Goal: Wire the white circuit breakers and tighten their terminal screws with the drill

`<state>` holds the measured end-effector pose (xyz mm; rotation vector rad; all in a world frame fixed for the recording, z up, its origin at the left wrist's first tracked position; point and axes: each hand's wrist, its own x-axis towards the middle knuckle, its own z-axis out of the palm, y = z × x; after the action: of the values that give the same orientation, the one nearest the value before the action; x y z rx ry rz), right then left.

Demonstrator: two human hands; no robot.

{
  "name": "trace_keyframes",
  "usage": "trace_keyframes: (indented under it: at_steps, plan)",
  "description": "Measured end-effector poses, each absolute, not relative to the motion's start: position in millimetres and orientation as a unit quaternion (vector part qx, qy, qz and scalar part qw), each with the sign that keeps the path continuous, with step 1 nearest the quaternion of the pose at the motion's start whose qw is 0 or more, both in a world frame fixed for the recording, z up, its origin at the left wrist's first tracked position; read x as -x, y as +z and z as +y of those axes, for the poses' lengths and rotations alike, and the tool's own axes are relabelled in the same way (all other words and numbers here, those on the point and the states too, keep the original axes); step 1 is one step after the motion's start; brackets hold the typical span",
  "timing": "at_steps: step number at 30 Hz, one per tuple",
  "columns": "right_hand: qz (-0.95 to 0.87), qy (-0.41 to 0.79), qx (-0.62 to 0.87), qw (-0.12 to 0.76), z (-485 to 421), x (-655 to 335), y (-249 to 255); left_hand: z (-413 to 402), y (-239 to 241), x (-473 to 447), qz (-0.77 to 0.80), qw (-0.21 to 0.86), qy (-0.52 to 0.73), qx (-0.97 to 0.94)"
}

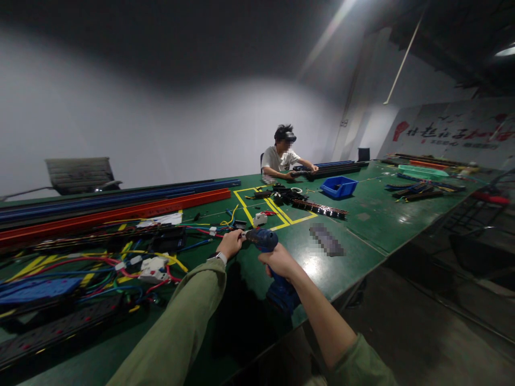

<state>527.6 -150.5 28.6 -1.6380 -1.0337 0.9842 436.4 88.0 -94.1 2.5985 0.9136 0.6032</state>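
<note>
My right hand (280, 260) is wrapped round the grip of a blue cordless drill (269, 256), held just above the green table (354, 236). The drill's battery base shows below my wrist. My left hand (230, 242) is closed on the drill's front end at the chuck. A watch sits on my left wrist. Both arms wear olive green sleeves.
Tangled red, blue and yellow wires, white connectors (153, 268) and black power strips (52, 327) lie at the left. Long red (120, 213) and blue rails run along the far side. A blue bin (338, 187) and another seated person (281, 158) are further down the table.
</note>
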Motion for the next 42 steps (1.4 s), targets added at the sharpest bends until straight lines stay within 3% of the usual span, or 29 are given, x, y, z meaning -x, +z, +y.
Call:
trace_keyframes:
  at_steps: [20,30,35,42]
  plan:
    - [-0.432,0.391,0.647,0.491,-155,-527,25,68,-71,-433,0.341,0.190,0.212,-0.896]
    - [-0.388,0.327,0.653,0.562,-179,-549,19,88,-93,-438,0.314,0.194,0.252,-0.895]
    - [-0.376,0.243,0.658,0.606,-157,-579,13,96,-97,-433,0.290,0.249,0.315,-0.869]
    - [-0.400,0.185,0.679,0.587,-124,-598,-3,109,-101,-430,0.267,0.352,0.375,-0.815]
